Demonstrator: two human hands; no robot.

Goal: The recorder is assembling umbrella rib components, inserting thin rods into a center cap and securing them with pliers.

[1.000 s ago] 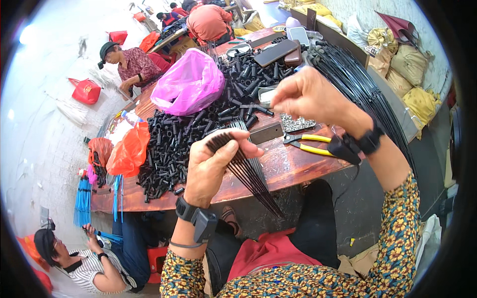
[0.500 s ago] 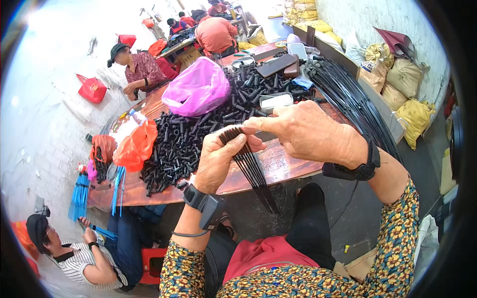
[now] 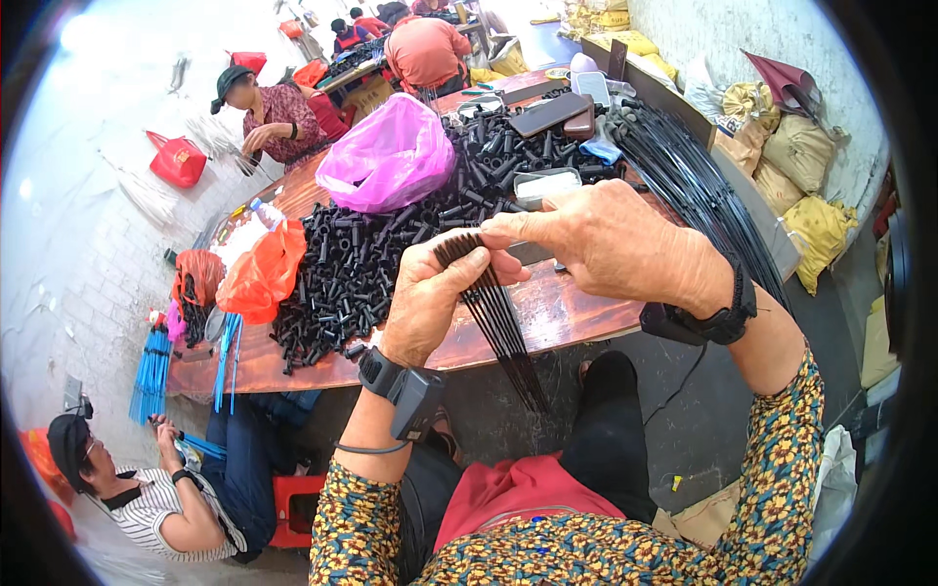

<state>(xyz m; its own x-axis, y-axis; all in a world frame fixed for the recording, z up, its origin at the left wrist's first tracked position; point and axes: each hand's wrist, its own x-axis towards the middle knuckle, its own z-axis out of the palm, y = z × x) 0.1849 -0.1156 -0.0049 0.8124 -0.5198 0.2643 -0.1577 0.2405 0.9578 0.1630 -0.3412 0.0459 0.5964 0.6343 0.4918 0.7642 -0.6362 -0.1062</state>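
Several thin black rods [image 3: 498, 317] are fanned side by side in my left hand [image 3: 422, 298], clamped near their upper ends under the thumb. Their lower ends hang past the table's front edge. My right hand [image 3: 630, 244] reaches across from the right, its index finger on the rods' top ends and the other fingers curled. Whatever its thumb may pinch is hidden. Beyond my hands, a heap of short black ribbed tubes [image 3: 337, 278] covers much of the reddish wooden table [image 3: 576, 314]. A bundle of long black rods [image 3: 699, 200] lies to the right.
A pink plastic bag [image 3: 386, 156] sits on the heap, with an orange bag [image 3: 262, 278] to its left. A white tray [image 3: 547, 184] and a dark case [image 3: 549, 114] lie farther back. One co-worker [image 3: 171, 508] sits at lower left, another [image 3: 278, 122] across the table.
My view has shifted slightly. The grip on the rods stays the same, and my right index finger remains at their tops. The co-worker across the table has moved their hands.
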